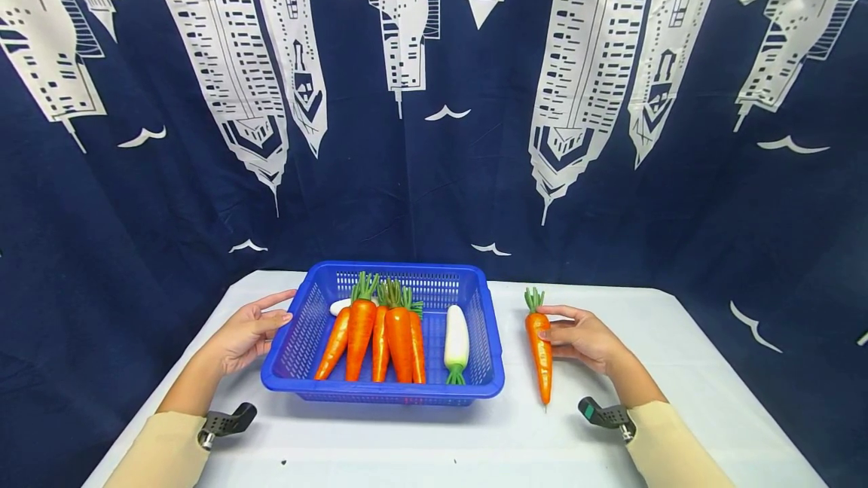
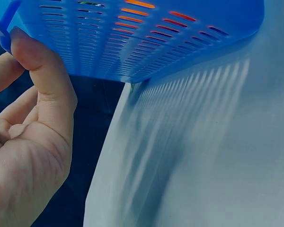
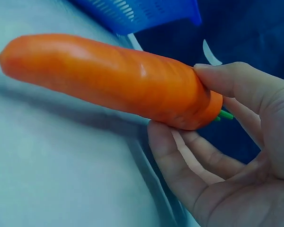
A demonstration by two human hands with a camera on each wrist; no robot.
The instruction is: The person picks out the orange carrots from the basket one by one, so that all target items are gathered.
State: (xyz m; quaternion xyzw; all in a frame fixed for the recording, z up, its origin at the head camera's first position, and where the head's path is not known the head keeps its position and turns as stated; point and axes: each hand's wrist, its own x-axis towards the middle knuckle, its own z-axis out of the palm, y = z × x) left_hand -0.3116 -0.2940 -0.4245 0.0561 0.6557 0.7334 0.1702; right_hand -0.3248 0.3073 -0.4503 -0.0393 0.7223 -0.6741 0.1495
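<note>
A carrot (image 1: 540, 356) with a short green top is pinched between the thumb and fingers of my right hand (image 1: 582, 339), right of the basket. In the right wrist view the carrot (image 3: 109, 78) is held near its leafy end, its body above the white surface. My left hand (image 1: 246, 333) pinches the left rim of a blue plastic basket (image 1: 495, 356); the left wrist view shows the thumb (image 2: 45, 71) against that rim. Inside lie several orange carrots (image 1: 361, 337), side by side with green tops to the back, and a white radish (image 1: 457, 337) with its green end toward me.
The basket stands on a white-covered table (image 1: 380, 450). Another white vegetable (image 1: 339, 306) shows partly behind the carrots. A dark blue curtain (image 1: 407, 194) with white building prints hangs behind the table. Small dark specks (image 1: 283, 462) dot the table's front.
</note>
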